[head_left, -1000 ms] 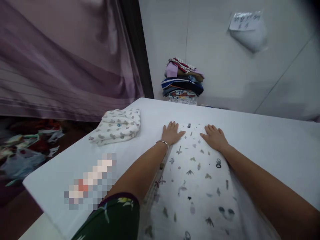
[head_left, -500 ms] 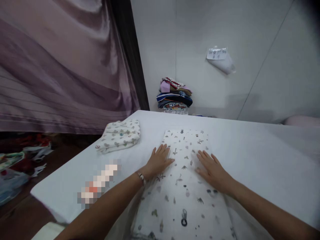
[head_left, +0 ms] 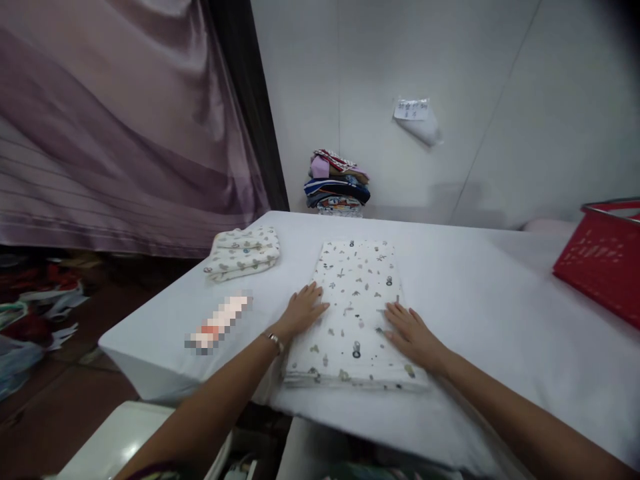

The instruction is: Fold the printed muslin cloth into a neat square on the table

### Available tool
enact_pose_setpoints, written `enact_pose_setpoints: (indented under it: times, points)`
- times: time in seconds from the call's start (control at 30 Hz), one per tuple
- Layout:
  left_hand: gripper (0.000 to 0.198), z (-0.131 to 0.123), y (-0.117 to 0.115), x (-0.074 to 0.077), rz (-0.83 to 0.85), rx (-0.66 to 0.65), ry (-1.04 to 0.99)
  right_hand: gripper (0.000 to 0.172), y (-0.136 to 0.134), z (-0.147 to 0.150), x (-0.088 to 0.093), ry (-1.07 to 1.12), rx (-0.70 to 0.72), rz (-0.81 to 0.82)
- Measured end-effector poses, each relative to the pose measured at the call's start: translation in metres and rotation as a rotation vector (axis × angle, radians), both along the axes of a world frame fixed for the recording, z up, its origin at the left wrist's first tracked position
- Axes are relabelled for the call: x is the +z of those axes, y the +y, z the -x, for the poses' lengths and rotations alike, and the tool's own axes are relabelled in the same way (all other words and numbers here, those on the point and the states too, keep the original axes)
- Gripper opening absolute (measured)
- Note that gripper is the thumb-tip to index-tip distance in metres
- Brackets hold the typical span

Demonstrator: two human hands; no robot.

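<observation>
A white cloth with small printed motifs (head_left: pixel 353 300) lies folded in a long rectangle on the white table (head_left: pixel 465 287). My left hand (head_left: pixel 303 310) rests flat along its left edge, fingers spread. On the opposite edge lies my right hand (head_left: pixel 414 335), its fingers also stretched out over the fabric. Neither hand grips anything. A second folded cloth with a print (head_left: pixel 243 253) sits at the table's far left. Between it and my left forearm is a pixelated object (head_left: pixel 219 325) that cannot be made out.
A red basket (head_left: pixel 603 257) stands at the right. Behind the table is a stack of folded clothes (head_left: pixel 337 183). A purple curtain (head_left: pixel 125 133) hangs at the left. A white stool or box (head_left: pixel 117 437) is below the near left corner.
The view has shifted back and to the right, so the red basket and the cloth's near edge now show. Both hands are lower along the cloth's sides, still flat.
</observation>
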State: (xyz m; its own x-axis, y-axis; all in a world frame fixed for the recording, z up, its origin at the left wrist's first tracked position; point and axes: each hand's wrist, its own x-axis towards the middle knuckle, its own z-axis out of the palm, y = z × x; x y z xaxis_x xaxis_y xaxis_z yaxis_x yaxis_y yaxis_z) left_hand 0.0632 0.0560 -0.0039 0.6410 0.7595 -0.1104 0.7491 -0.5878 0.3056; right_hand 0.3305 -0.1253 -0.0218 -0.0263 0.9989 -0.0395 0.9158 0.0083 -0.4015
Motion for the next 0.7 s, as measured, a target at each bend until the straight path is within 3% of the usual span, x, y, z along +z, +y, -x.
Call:
enact_pose_setpoints:
  times: [0.2, 0.33, 0.47, 0.7]
  points:
    - [0.059, 0.063, -0.047, -0.022, -0.128, 0.025, -0.046, 0.059, -0.073, 0.013, -0.001, 0.054, 0.054, -0.001]
    - [0.051, 0.093, -0.067, -0.024, -0.159, 0.021, -0.203, 0.055, -0.102, 0.015, -0.011, 0.040, 0.111, -0.112]
    - [0.043, 0.106, -0.090, -0.020, -0.204, -0.022, -0.295, 0.058, -0.119, 0.009, -0.021, 0.009, 0.050, -0.262]
    - [0.037, 0.111, -0.106, -0.030, -0.403, -0.289, -0.283, 0.056, -0.122, 0.005, -0.025, -0.165, 0.109, -0.436]
